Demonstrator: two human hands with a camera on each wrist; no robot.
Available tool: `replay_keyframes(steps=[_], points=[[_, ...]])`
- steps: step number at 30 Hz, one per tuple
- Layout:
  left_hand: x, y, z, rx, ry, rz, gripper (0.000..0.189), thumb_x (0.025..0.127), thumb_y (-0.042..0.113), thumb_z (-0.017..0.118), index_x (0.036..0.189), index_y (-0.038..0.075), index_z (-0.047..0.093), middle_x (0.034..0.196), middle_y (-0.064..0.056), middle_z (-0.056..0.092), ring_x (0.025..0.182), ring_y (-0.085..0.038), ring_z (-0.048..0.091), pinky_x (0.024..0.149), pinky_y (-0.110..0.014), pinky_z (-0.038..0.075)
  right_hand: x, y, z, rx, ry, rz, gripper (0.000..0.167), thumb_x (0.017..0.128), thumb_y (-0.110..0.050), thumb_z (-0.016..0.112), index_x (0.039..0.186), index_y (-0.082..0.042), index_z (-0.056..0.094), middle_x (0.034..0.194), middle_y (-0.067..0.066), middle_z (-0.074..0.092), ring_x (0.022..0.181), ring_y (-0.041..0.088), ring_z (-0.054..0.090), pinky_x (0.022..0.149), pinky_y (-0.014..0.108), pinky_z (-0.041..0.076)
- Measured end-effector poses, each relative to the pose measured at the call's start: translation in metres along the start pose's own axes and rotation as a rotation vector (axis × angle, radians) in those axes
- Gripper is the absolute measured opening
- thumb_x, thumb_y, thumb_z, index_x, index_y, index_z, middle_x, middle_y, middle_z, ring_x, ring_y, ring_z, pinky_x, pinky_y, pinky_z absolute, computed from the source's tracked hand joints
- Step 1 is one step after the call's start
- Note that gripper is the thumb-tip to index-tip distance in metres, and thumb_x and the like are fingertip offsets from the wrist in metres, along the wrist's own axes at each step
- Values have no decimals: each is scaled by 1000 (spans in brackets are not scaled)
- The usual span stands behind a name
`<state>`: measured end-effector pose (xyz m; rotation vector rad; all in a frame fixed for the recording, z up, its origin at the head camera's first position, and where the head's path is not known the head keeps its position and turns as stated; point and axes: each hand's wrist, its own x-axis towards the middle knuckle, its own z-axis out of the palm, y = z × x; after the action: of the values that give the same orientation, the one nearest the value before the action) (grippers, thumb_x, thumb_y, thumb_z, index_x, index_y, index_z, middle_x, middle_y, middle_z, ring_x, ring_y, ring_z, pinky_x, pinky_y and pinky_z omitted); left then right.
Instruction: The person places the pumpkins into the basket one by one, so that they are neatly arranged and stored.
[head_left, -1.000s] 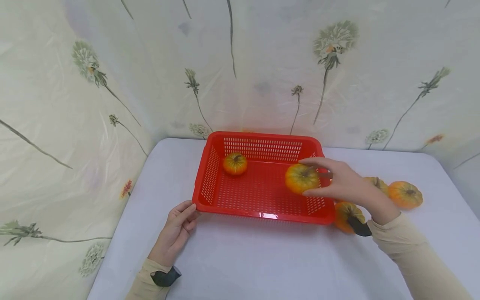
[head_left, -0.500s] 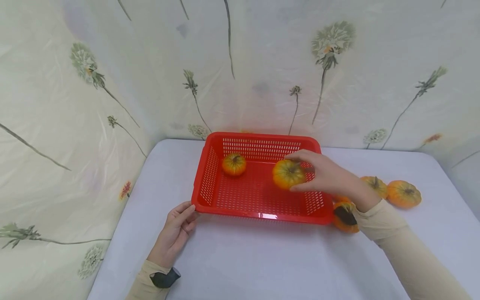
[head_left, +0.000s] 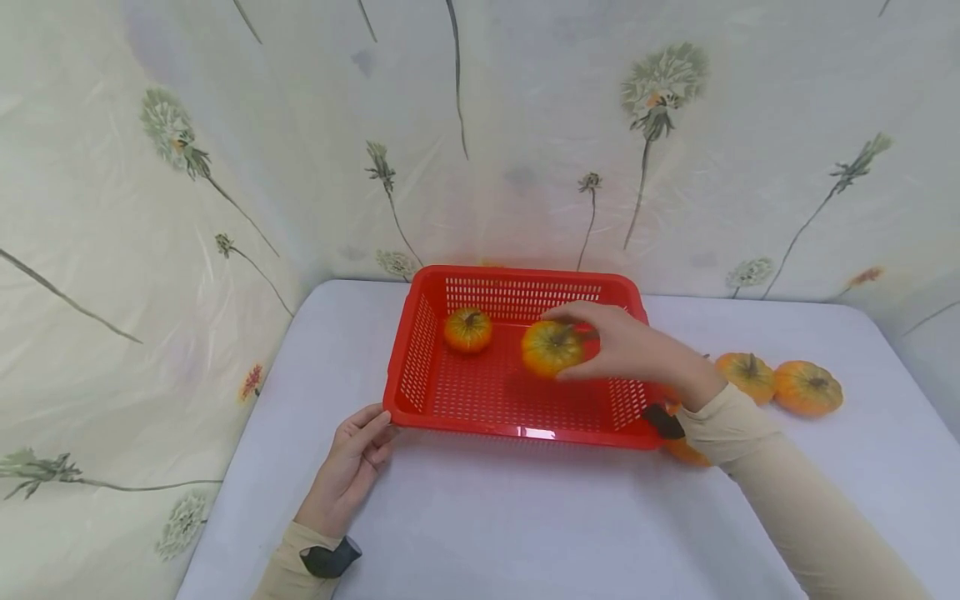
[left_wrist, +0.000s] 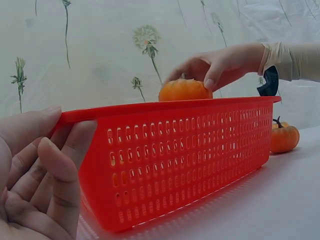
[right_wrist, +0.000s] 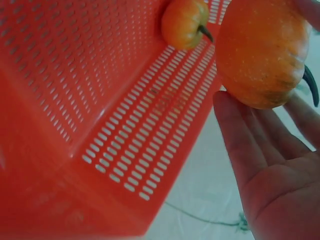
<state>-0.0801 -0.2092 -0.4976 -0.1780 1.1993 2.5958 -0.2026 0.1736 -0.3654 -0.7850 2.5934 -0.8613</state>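
A red plastic basket (head_left: 517,429) with slotted walls stands on the table. My left hand (head_left: 352,458) pinches its near left corner, thumb on top of the rim and fingers beneath, as the left wrist view (left_wrist: 45,170) also shows. Between the thumb and fingers of my right hand (head_left: 622,342) is a small orange-green pumpkin (head_left: 551,350), held over the inside of the basket. In the left wrist view this pumpkin (left_wrist: 185,91) shows just above the rim. A second small pumpkin (head_left: 468,330) lies inside, towards the back left.
Several more pumpkins sit right of the basket: one pumpkin (head_left: 808,389) farthest right, another pumpkin (head_left: 746,377) beside it, and others partly hidden behind my right wrist. A flower-patterned curtain (head_left: 525,125) hangs behind the white table (head_left: 487,517).
My right hand has carried its pumpkin leftward, from the basket's right side to over its middle. The left hand stays on the corner.
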Motion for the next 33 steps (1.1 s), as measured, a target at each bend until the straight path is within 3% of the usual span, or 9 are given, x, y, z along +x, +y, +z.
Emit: replay_keyframes(steps=[5,33], points=[[1,0,0,1,-6,5,27,107,6,52,109,18,77,103,4,79,82,-3,65,53,-12,37,13,1,9,-22,-22,-41,72,78,-37,91,141,-22,58,139,2,63,128,24,56,105,51,53],[0,0,-1,2,-13,10,26,107,6,53,110,17,76,105,3,79,84,-4,65,53,-12,37,65,-20,55,-48,-212,-63,72,82,-29,88,145,-15,56,142,3,62,132,24,56,112,47,49]])
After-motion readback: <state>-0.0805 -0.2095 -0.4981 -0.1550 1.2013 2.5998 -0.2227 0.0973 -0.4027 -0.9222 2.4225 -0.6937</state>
